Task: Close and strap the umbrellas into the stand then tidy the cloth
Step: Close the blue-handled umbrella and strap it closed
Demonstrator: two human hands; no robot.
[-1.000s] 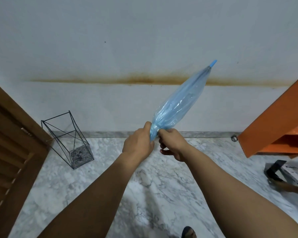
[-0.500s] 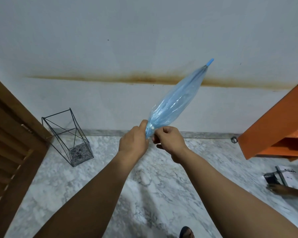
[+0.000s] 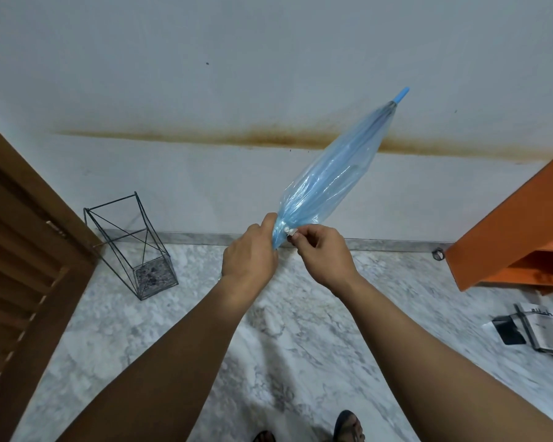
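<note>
Right grip: right hand (image 3: 321, 260) pinches the small white snap tab of the strap (image 3: 290, 231) between thumb and fingertips, tight narrow pinch, right at the gathered base of the canopy.
Left grip: left hand (image 3: 249, 256) wraps the bunched lower end of the blue umbrella (image 3: 329, 177), fingers curled round it, thumb up against the folds.
Change: a second ago both hands sat bunched on the base with no strap visible; now the right hand has pulled clear a little and the white tab shows between its fingertips. The umbrella has stayed at much the same tilt.
Meaning: canopy looks closed and gathered; judged step is fastening the strap, not yet snapped shut as far as can be told.
Umbrella: held in the air ahead of the person, pointing up and to the right, blue tip (image 3: 401, 94) highest, against the white wall.
Stand: wire stand (image 3: 131, 247) on the marble floor (image 3: 300, 330) to the left, near the wooden door (image 3: 23, 250), well apart from the umbrella; nothing seen inside it.
Next: likely press the snap home, then carry the umbrella left to the stand.
Risk: slick folds may spring loose if the left hand eases.
Other: orange shelf (image 3: 517, 224) at right, papers (image 3: 537, 330) on the floor below it. Cloth not in view.
</note>
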